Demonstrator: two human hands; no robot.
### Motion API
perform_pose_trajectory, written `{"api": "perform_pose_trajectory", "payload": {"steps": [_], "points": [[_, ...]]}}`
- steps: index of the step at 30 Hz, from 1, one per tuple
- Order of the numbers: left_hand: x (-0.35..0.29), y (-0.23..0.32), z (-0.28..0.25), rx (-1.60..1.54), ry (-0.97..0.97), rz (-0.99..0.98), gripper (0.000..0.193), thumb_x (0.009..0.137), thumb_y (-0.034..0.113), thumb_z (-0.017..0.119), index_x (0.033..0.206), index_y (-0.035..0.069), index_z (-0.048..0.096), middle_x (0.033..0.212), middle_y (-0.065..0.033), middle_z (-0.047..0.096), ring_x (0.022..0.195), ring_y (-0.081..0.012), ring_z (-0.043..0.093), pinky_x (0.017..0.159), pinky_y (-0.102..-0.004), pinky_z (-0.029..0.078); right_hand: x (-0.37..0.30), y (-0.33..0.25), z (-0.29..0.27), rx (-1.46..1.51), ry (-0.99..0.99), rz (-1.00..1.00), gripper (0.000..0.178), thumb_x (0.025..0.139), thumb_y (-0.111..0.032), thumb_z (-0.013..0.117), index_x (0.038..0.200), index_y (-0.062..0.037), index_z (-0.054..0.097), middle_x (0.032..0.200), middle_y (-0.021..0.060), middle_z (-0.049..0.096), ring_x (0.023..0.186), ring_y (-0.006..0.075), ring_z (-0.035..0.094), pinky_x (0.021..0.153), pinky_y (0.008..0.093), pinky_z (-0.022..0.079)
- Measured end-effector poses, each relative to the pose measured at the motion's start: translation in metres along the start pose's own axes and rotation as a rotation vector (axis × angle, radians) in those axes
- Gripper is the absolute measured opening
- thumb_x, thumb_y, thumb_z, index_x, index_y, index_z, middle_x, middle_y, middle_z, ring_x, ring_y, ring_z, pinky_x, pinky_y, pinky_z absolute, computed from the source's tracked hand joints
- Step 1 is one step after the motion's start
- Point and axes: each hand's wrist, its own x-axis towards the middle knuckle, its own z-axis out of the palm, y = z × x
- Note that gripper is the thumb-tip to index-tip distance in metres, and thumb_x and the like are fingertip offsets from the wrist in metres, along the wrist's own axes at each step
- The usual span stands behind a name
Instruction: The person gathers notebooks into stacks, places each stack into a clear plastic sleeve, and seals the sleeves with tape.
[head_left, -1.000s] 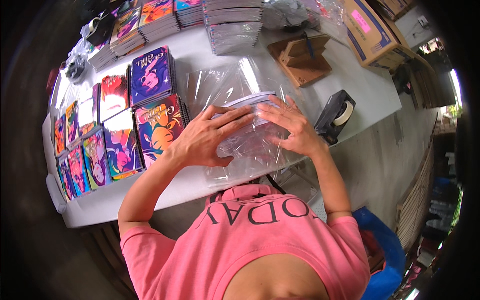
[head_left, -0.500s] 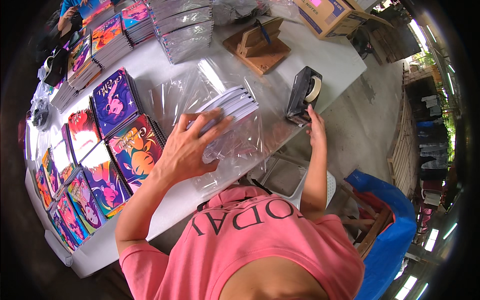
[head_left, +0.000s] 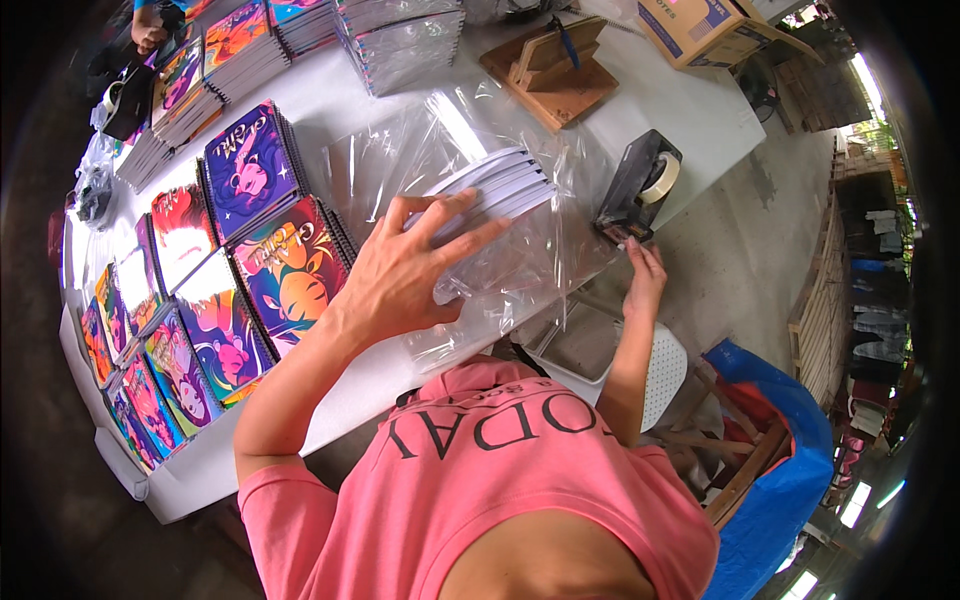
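Note:
My left hand (head_left: pixel 410 265) presses down with spread fingers on a stack of white-edged pads or notebooks (head_left: pixel 505 185); its thumb stands apart. Clear plastic wrap (head_left: pixel 400 160) lies loose around the stack and spreads over the table. To the right, a black tape dispenser (head_left: pixel 632 175) holds a roll of clear tape (head_left: pixel 661 178). My right hand (head_left: pixel 645 280) is at the dispenser's near end, with thumb and fingers pinched together on the tape's end.
Spiral notebooks with colourful covers (head_left: pixel 290 265) lie in rows on the white table (head_left: pixel 330 415) at left. A wooden stand (head_left: pixel 550 75) and a cardboard box (head_left: pixel 700 30) are at the back. Wrapped stacks (head_left: pixel 400 45) stand far off. Another person's hand (head_left: pixel 148 35) shows far left.
My right hand's fingers have closed at the dispenser's near end, where they were looser before. The left hand stays on the stack. The whole view has shifted slightly.

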Motion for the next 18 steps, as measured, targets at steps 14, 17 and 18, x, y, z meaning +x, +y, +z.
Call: {"api": "perform_pose_trajectory", "payload": {"steps": [14, 17, 18], "points": [[0.001, 0.000, -0.005, 0.013, -0.063, -0.016, 0.096, 0.052, 0.024, 0.082, 0.137, 0.040, 0.040, 0.136, -0.0049, 0.037, 0.111, -0.0344, 0.039, 0.100, -0.0437, 0.040, -0.014, -0.277, 0.086, 0.043, -1.631, -0.412, 0.074, 0.081, -0.003, 0.061, 0.146, -0.0094, 0.026, 0.065, 0.0006, 0.061, 0.051, 0.0011, 0.046, 0.044, 0.0180, 0.036], [0.001, 0.001, -0.005, 0.003, -0.088, -0.039, 0.096, 0.052, 0.023, 0.081, 0.137, 0.040, 0.040, 0.128, -0.0081, 0.040, 0.110, -0.0343, 0.039, 0.101, -0.0438, 0.038, -0.026, -0.284, 0.112, -0.249, -1.676, -0.521, 0.086, 0.078, -0.012, 0.067, 0.148, -0.0162, 0.018, 0.066, 0.0058, 0.063, 0.053, 0.0082, 0.053, 0.049, 0.0240, 0.043], [0.002, 0.000, -0.005, -0.004, -0.068, -0.025, 0.095, 0.052, 0.023, 0.081, 0.137, 0.040, 0.041, 0.129, -0.0081, 0.040, 0.110, -0.0340, 0.039, 0.101, -0.0436, 0.038, -0.029, -0.285, 0.117, -0.404, -1.570, -0.622, 0.089, 0.076, -0.014, 0.070, 0.148, -0.0168, 0.018, 0.067, 0.0081, 0.063, 0.054, 0.0126, 0.055, 0.051, 0.0270, 0.044]]}}
